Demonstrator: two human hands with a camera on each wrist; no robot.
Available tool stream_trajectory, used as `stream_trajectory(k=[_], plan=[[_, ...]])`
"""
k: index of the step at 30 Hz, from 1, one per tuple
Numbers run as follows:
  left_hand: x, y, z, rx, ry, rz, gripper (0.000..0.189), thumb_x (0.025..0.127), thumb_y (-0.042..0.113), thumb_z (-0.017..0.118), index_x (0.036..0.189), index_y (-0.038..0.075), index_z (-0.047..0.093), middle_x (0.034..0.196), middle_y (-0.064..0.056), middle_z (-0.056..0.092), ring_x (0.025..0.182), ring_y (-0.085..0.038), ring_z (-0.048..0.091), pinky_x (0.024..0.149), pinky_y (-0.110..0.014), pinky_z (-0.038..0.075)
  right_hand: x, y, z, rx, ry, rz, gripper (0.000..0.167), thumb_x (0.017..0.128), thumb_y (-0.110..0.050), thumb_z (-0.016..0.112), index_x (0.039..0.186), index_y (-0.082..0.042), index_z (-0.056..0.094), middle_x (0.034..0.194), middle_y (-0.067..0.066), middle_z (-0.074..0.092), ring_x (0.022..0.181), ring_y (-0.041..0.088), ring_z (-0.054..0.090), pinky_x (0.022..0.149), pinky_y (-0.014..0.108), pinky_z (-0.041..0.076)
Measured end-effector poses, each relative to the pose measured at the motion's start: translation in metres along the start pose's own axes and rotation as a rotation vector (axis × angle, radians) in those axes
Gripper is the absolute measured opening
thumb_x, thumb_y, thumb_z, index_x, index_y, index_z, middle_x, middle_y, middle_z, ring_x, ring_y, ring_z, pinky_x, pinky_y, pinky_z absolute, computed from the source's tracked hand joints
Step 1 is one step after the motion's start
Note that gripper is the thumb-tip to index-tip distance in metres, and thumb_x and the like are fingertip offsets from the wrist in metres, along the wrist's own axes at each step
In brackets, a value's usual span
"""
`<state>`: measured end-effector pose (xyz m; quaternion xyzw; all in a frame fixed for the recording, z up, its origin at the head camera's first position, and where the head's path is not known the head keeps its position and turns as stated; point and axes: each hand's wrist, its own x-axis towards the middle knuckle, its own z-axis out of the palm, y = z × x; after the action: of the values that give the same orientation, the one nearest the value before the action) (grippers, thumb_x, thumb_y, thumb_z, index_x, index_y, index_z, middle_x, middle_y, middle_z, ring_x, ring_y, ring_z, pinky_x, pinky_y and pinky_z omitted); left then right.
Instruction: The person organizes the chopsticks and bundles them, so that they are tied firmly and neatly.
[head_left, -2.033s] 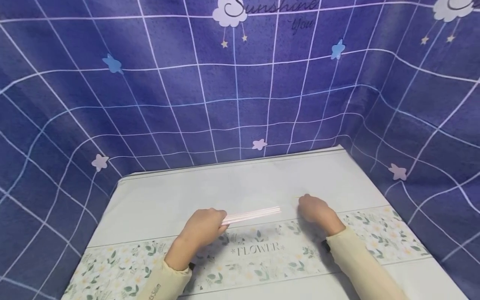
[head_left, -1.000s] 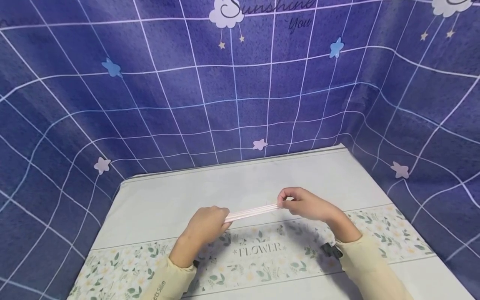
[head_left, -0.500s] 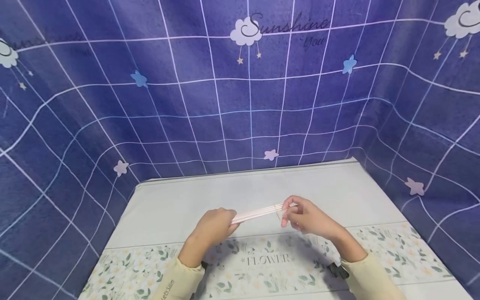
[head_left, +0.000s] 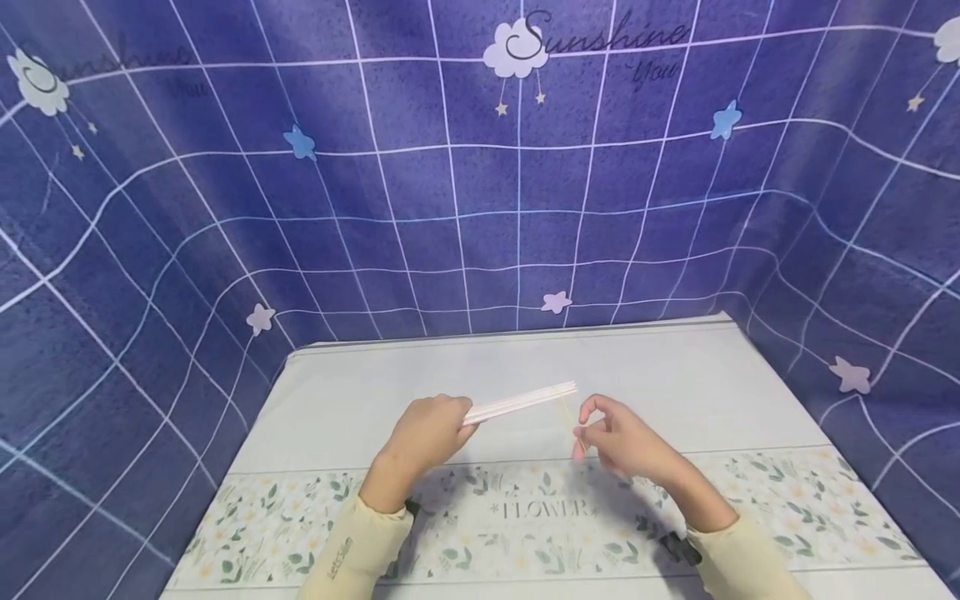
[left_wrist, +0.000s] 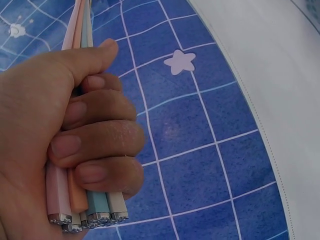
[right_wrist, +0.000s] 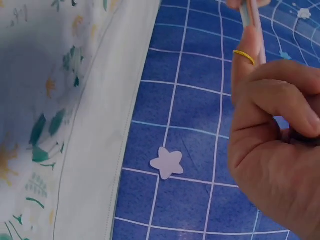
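My left hand (head_left: 427,433) grips a bundle of several chopsticks (head_left: 521,403), their thin ends pointing right over the table. In the left wrist view the fingers curl round the chopsticks (left_wrist: 97,204), whose handles are pink, orange, teal and cream with silver patterned caps. A thin yellow rubber band (head_left: 567,410) stretches from near the chopsticks' far ends to my right hand (head_left: 628,440). Bent fingers of that hand hook the band, just below and right of the tips. The right wrist view has the rubber band (right_wrist: 244,56) across one finger.
A white tabletop (head_left: 405,367) carries a floral strip with the word FLOWER (head_left: 543,508). Blue gridded cloth (head_left: 420,242) with stars and clouds hangs behind it and at both sides.
My right hand came in from the right to the chopstick tips, then drew down and away, stretching the rubber band. My left hand keeps its grip; the tips have risen slightly. The head view shifted.
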<state>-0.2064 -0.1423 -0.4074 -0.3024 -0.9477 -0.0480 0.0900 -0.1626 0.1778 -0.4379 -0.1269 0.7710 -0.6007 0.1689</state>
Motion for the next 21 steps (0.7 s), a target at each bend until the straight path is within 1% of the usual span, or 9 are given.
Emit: stream_trajectory(k=[3, 6, 8, 9, 13, 15, 18, 21], plan=[[0.002, 0.000, -0.003, -0.003, 0.014, 0.005, 0.034, 0.104, 0.035, 0.066, 0.076, 0.016, 0.059, 0.061, 0.006, 0.050, 0.054, -0.012, 0.041, 0.055, -0.032, 0.042, -0.001, 0.000, 0.003, -0.044, 0.020, 0.030, 0.023, 0.108, -0.016, 0.056, 0.116, -0.001, 0.040, 0.077, 0.014, 0.076, 0.035, 0.003, 0.036, 0.037, 0.023, 0.032], [0.004, 0.001, -0.006, -0.007, 0.026, -0.006, 0.032, 0.103, 0.034, 0.067, 0.077, 0.016, 0.061, 0.061, 0.006, 0.050, 0.054, -0.012, 0.042, 0.054, -0.032, 0.042, -0.001, 0.000, 0.007, -0.084, 0.036, 0.041, 0.019, 0.109, -0.016, 0.053, 0.114, -0.004, 0.038, 0.067, 0.010, 0.069, 0.035, 0.004, 0.035, 0.036, 0.023, 0.031], [0.004, 0.001, -0.007, -0.007, 0.025, -0.016, 0.032, 0.104, 0.034, 0.067, 0.078, 0.016, 0.062, 0.061, 0.006, 0.050, 0.053, -0.012, 0.042, 0.054, -0.031, 0.041, -0.001, -0.001, 0.010, -0.110, 0.037, 0.027, 0.015, 0.109, -0.014, 0.051, 0.109, -0.006, 0.038, 0.061, 0.005, 0.062, 0.035, 0.004, 0.035, 0.036, 0.023, 0.030], [0.004, 0.000, -0.007, -0.006, 0.025, -0.020, 0.032, 0.104, 0.035, 0.066, 0.078, 0.016, 0.063, 0.060, 0.006, 0.050, 0.053, -0.012, 0.042, 0.054, -0.031, 0.041, 0.000, -0.001, 0.011, -0.120, 0.035, 0.017, 0.016, 0.110, -0.015, 0.051, 0.106, -0.006, 0.038, 0.059, 0.003, 0.058, 0.035, 0.005, 0.035, 0.036, 0.023, 0.030], [0.004, 0.000, -0.007, -0.009, 0.018, -0.028, 0.032, 0.104, 0.035, 0.066, 0.078, 0.016, 0.063, 0.061, 0.006, 0.050, 0.054, -0.012, 0.042, 0.055, -0.032, 0.041, 0.001, -0.002, 0.016, -0.163, -0.006, -0.023, 0.027, 0.111, -0.022, 0.054, 0.095, -0.009, 0.037, 0.055, -0.003, 0.049, 0.036, 0.005, 0.032, 0.036, 0.022, 0.029], [0.003, -0.001, -0.008, -0.019, 0.013, -0.032, 0.031, 0.103, 0.034, 0.067, 0.078, 0.016, 0.063, 0.061, 0.006, 0.051, 0.054, -0.013, 0.043, 0.055, -0.032, 0.042, 0.002, 0.000, 0.017, -0.159, -0.037, -0.039, 0.030, 0.111, -0.025, 0.055, 0.093, -0.009, 0.037, 0.054, -0.004, 0.047, 0.036, 0.004, 0.031, 0.036, 0.022, 0.029], [0.002, -0.002, -0.007, -0.034, 0.000, -0.041, 0.031, 0.104, 0.034, 0.067, 0.079, 0.016, 0.062, 0.062, 0.006, 0.051, 0.055, -0.013, 0.044, 0.057, -0.033, 0.043, 0.004, 0.002, 0.017, -0.124, -0.066, -0.069, 0.026, 0.112, -0.027, 0.052, 0.097, -0.008, 0.042, 0.054, -0.004, 0.050, 0.035, 0.004, 0.034, 0.034, 0.022, 0.032], [0.000, -0.003, -0.005, -0.039, -0.017, -0.048, 0.032, 0.104, 0.035, 0.066, 0.078, 0.017, 0.061, 0.063, 0.006, 0.052, 0.056, -0.013, 0.044, 0.058, -0.034, 0.044, 0.004, 0.005, 0.016, -0.064, -0.063, -0.081, 0.025, 0.113, -0.024, 0.051, 0.099, -0.007, 0.038, 0.057, -0.001, 0.056, 0.033, 0.003, 0.036, 0.032, 0.024, 0.033]])
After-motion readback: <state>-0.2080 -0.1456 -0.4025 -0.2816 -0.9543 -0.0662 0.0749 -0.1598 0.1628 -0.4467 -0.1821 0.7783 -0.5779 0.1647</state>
